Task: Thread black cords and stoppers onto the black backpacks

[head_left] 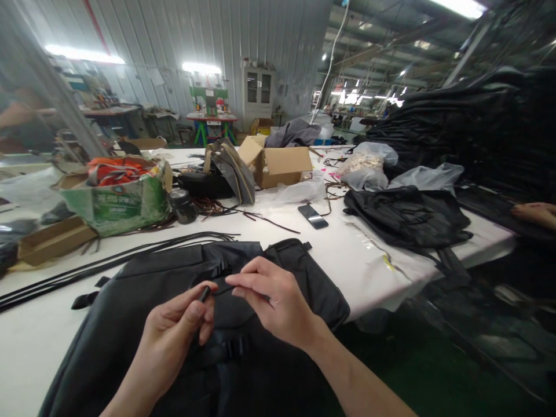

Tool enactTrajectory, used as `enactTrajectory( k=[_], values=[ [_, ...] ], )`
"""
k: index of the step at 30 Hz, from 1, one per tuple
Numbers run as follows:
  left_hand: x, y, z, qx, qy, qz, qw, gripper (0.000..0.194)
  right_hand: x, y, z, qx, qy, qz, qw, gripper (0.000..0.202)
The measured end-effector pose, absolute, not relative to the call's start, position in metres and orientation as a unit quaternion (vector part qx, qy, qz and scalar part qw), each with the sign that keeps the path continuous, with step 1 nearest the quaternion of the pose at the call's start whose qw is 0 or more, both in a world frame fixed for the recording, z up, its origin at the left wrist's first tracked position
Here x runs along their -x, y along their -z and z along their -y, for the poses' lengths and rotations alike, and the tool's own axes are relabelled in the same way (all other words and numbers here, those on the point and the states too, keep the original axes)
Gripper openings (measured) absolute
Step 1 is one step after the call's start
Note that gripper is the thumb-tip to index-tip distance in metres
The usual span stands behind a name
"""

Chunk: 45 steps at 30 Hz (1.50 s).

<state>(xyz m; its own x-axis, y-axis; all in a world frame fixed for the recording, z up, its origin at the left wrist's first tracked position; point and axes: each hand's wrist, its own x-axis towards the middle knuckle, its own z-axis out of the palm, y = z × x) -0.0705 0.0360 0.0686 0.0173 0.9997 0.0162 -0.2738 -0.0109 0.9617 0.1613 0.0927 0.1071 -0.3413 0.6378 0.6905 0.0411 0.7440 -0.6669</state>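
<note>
Far off to the left of my fingers sit the green sack point(119, 202) with orange stuff in it and a flat cardboard box point(52, 238), and loose black straps point(130, 255) run across the table point(313, 243) toward me.

My left hand point(178, 327) is clenched lightly, thumb and forefinger pinching the black cord tip point(204, 293). That little end piece stands just above my left fingers point(197, 313), its long axis tilted up and to the right, pointing toward my other hand. It hovers just over the black bag point(143, 324), which lies flat under both hands at the near edge of the table.

My right hand point(278, 304) comes in from the right, its fingers point(243, 281) pinched on the thin black cord point(221, 288) that runs between the two hands; whether they also touch the bag's fabric, I cannot tell.

What could go wrong, as I judge it: the grip is only at the fingertips on both sides, so the cord could slide out of the right pinch, or the tip could twist in my left fingers and lose its line. Black on black also makes it easy to catch the wrong fold.

Beyond my right fingers lie a phone point(313, 216), an open carton point(278, 165), and a heap of black fabric point(408, 217). Another person's hand point(536, 213) rests at the far right.
</note>
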Motion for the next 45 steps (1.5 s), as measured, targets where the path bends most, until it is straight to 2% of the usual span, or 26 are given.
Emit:
enactTrajectory(
  k=[6,9,14,20,45],
  values=[
    [0.064,-0.076,-0.041,-0.402,-0.583,-0.436,0.556,0.038,-0.145,-0.095,-0.086,0.243,-0.236,0.737,0.585,0.012],
    [0.062,-0.074,-0.040,-0.410,-0.582,-0.435,0.551,0.038,-0.142,-0.096,-0.083,0.245,-0.244,0.723,0.598,0.013],
    [0.064,-0.064,-0.037,-0.411,-0.578,-0.445,0.547,0.042,-0.142,-0.097,-0.083,0.225,-0.246,0.752,0.569,0.031],
    [0.060,-0.068,-0.036,-0.445,-0.557,-0.468,0.523,0.043,-0.143,-0.095,-0.083,0.246,-0.249,0.742,0.571,0.016],
    [0.054,-0.062,-0.028,-0.492,-0.524,-0.482,0.501,0.049,-0.141,-0.097,-0.072,0.273,-0.208,0.739,0.580,0.009]
  ],
)
